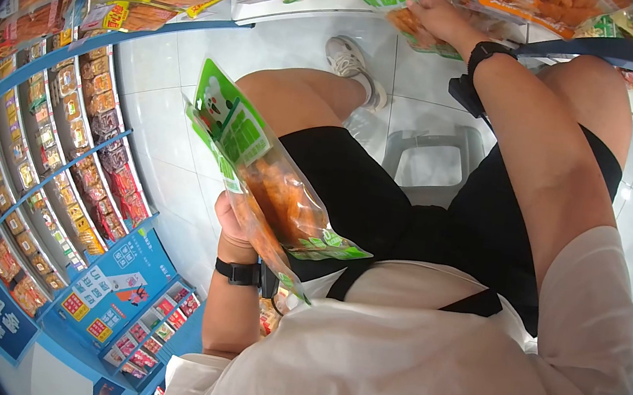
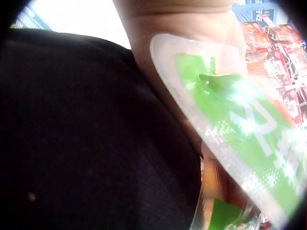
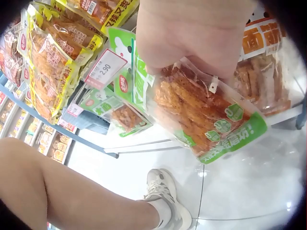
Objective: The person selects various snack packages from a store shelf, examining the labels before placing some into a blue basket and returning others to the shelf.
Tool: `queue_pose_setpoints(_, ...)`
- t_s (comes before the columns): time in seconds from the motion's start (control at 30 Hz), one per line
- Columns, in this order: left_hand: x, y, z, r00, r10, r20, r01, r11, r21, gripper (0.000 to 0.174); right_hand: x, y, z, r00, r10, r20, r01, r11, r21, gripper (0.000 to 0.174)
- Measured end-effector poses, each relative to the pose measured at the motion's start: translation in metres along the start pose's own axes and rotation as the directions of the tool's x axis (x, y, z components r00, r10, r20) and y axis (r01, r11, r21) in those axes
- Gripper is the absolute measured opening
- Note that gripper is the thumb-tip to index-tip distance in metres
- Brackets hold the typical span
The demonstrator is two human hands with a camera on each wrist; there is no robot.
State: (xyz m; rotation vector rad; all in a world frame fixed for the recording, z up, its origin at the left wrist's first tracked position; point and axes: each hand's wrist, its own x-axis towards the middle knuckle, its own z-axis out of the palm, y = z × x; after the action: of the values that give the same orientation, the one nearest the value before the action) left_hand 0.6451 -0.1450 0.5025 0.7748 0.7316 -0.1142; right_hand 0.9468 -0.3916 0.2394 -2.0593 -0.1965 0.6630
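Observation:
My left hand (image 1: pixel 229 216) grips green-and-clear snack packets (image 1: pixel 284 201) with orange-brown strips inside, held tilted above my left thigh. A green printed packet (image 2: pixel 254 120) covers most of that hand's fingers in the left wrist view. At the shelf front, my right hand (image 1: pixel 440 18) holds another packet of the same kind (image 3: pixel 201 110) near its upper part. Its clear window and green bottom edge hang below the palm in the right wrist view. A price tag (image 3: pixel 105 69) reading 2.90 hangs just beside it.
Yellow-edged snack packets (image 3: pixel 53 62) hang beside the price tag, and orange-lettered packets (image 3: pixel 264 67) on the other side. A blue shelf rail (image 1: pixel 195 28) runs below the display. A grey stool (image 1: pixel 434 155) stands between my legs. Stocked shelves (image 1: pixel 42 153) line the left.

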Motion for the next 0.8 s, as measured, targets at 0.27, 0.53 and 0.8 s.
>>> queue_pose_setpoints(0.27, 0.004, 0.004, -0.015, 0.972, -0.111, 0.207, 0.135, 0.985, -0.106, 0.056, 0.018, 0.014, 0.009, 0.991, 0.134, 0.013, -0.135, 0.983, 0.125, 0.050)
queue_pose_setpoints(0.53, 0.003, 0.002, -0.006, 0.999, -0.051, -0.005, 0.051, 0.999, 0.003, 0.049, 0.032, 0.032, 0.030, 0.957, 0.192, -0.216, -0.209, 0.976, -0.062, 0.064)
queue_pose_setpoints(0.8, 0.010, 0.004, -0.046, 0.997, -0.054, 0.048, 0.054, 0.998, -0.012, 0.056, -0.042, -0.053, -0.004, 0.895, 0.259, 0.364, -0.171, 0.951, -0.257, 0.062)
